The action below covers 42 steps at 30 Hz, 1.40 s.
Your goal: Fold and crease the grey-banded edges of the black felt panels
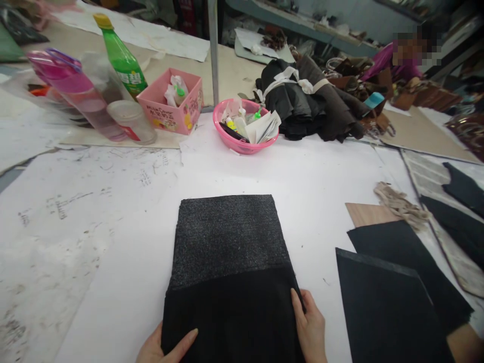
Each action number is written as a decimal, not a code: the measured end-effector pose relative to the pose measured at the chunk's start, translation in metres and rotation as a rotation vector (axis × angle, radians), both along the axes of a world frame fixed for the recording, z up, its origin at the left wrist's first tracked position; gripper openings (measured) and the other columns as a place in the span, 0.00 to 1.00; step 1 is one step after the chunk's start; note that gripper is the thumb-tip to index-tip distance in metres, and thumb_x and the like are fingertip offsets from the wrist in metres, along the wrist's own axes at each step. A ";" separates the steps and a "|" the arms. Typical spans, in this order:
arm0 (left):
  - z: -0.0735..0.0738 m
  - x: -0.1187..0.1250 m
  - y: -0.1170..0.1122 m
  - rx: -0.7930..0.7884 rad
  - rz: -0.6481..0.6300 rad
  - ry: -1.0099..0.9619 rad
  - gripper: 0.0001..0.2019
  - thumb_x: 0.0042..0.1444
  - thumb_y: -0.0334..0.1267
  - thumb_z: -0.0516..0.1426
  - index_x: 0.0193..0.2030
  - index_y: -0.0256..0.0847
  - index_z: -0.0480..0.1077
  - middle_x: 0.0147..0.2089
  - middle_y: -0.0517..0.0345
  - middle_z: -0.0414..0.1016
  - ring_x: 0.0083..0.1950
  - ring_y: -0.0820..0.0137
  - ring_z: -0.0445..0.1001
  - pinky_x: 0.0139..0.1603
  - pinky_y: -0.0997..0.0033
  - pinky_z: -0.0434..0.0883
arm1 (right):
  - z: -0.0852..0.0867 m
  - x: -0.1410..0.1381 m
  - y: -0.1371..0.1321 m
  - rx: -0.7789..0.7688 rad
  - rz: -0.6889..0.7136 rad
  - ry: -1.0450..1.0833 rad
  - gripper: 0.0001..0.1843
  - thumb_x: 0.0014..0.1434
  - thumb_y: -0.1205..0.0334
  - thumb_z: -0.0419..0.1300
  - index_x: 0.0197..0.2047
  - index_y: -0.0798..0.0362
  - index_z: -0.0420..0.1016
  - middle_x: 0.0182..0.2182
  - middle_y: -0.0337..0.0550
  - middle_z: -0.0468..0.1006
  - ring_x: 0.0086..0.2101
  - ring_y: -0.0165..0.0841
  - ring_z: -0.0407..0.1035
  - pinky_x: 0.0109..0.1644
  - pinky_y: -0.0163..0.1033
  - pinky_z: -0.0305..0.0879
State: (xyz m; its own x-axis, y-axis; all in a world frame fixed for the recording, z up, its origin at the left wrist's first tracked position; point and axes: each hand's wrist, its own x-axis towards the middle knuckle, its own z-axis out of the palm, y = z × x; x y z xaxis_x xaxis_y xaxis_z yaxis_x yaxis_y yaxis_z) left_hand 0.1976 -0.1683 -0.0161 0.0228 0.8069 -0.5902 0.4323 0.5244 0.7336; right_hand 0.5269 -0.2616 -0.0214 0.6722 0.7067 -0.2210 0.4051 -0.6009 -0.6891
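Note:
A dark fabric piece (227, 262) lies flat on the white paper-covered table (113, 242), directly in front of me. Its far half looks grey and speckled, its near half plain black. My left hand (162, 348) rests at the near left edge, thumb lying over the black cloth. My right hand (310, 327) lies against the near right edge with its fingers stretched flat along the cloth. Neither hand lifts the fabric.
Black cut pieces (389, 302) are stacked to the right over a brown board (366, 213). Behind stand a pink bowl (245, 143) of small items, a pink box (172, 103), a green bottle (121, 55), a plastic cup (132, 121) and a pile of dark cloth (310, 101). Another person sits far right (401, 58).

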 end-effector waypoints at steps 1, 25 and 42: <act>-0.001 -0.001 -0.001 0.026 0.001 0.000 0.33 0.44 0.54 0.64 0.56 0.41 0.72 0.54 0.52 0.78 0.60 0.46 0.71 0.66 0.50 0.64 | 0.000 -0.001 0.000 0.007 -0.002 -0.006 0.25 0.62 0.36 0.52 0.34 0.51 0.69 0.26 0.38 0.71 0.27 0.34 0.66 0.33 0.35 0.63; 0.022 0.013 -0.033 0.176 0.157 -0.367 0.30 0.49 0.48 0.66 0.56 0.34 0.69 0.55 0.42 0.76 0.54 0.52 0.76 0.57 0.55 0.72 | -0.002 0.019 -0.030 0.268 0.142 0.488 0.45 0.52 0.37 0.64 0.64 0.53 0.59 0.40 0.48 0.81 0.40 0.45 0.76 0.41 0.45 0.74; 0.021 0.016 -0.109 0.374 0.197 0.052 0.35 0.37 0.51 0.67 0.52 0.37 0.71 0.58 0.43 0.74 0.65 0.45 0.65 0.67 0.49 0.61 | -0.037 0.029 -0.127 0.318 0.251 0.201 0.38 0.60 0.43 0.57 0.69 0.50 0.55 0.47 0.48 0.79 0.48 0.46 0.75 0.50 0.46 0.74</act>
